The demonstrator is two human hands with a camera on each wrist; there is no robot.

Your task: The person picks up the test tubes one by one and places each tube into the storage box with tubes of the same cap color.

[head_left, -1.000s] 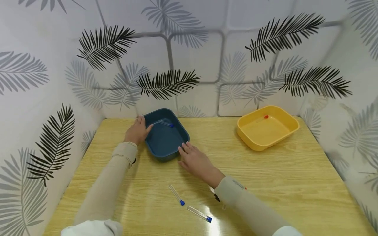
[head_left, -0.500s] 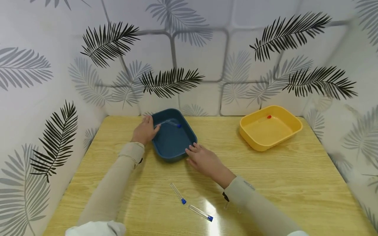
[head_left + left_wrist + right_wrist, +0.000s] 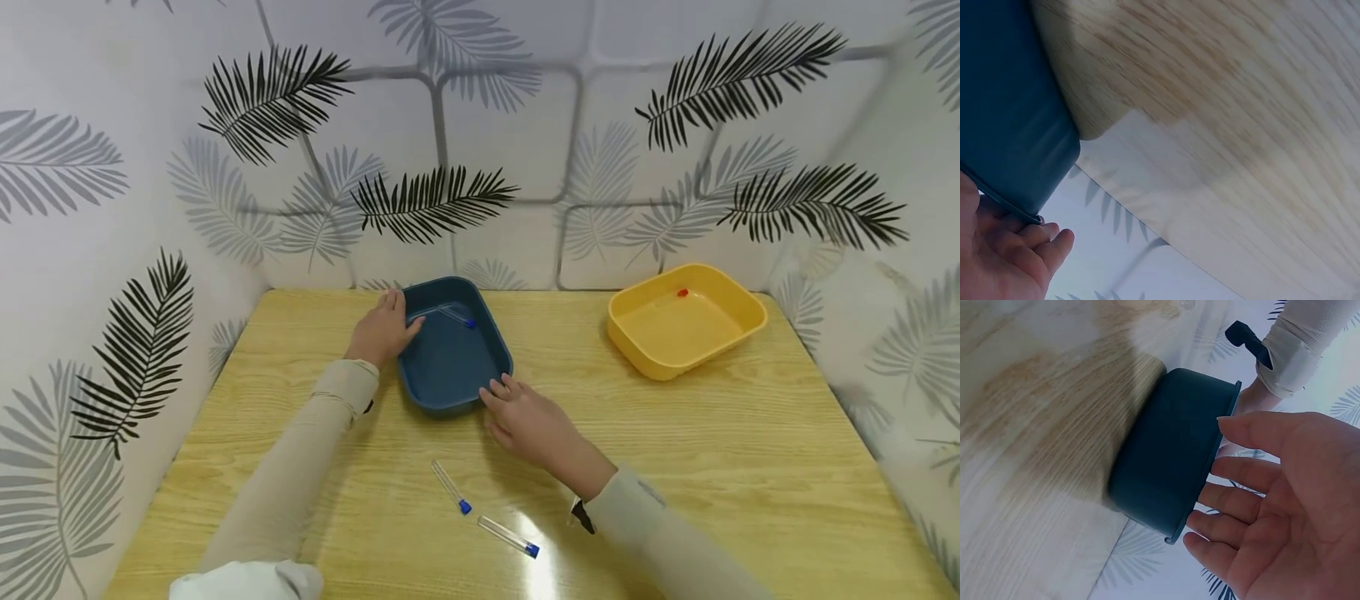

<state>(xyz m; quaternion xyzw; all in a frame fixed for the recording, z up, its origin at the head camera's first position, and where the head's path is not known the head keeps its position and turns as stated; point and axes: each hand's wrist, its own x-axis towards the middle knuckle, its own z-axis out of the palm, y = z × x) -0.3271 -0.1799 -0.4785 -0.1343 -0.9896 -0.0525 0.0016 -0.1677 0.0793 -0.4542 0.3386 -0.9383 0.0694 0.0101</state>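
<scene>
A dark blue plastic tray (image 3: 450,410) stands near the back of the table, with a blue-capped clear tube (image 3: 459,317) inside. My left hand (image 3: 381,330) rests on its left rim, thumb reaching over the inside and fingers along the edge. At the near right corner, the fingertips of my right hand (image 3: 528,423) touch the rim; the right wrist view shows these fingers spread and only slightly bent. Two more blue-capped tubes lie in front of the tray, one (image 3: 450,486) pointing toward it and the other (image 3: 507,536) closer to the front.
A yellow tray (image 3: 647,360) stands at the back right, holding a clear tube with a red cap (image 3: 682,292). Part of a clear object (image 3: 574,510) shows beside the right sleeve. The wood-grain table (image 3: 757,467) meets a leaf-patterned wall (image 3: 517,242) behind.
The blue tray has slid to the right along the table, both hands moving with it. The head view has shifted slightly. Both loose tubes lie in the same places on the table.
</scene>
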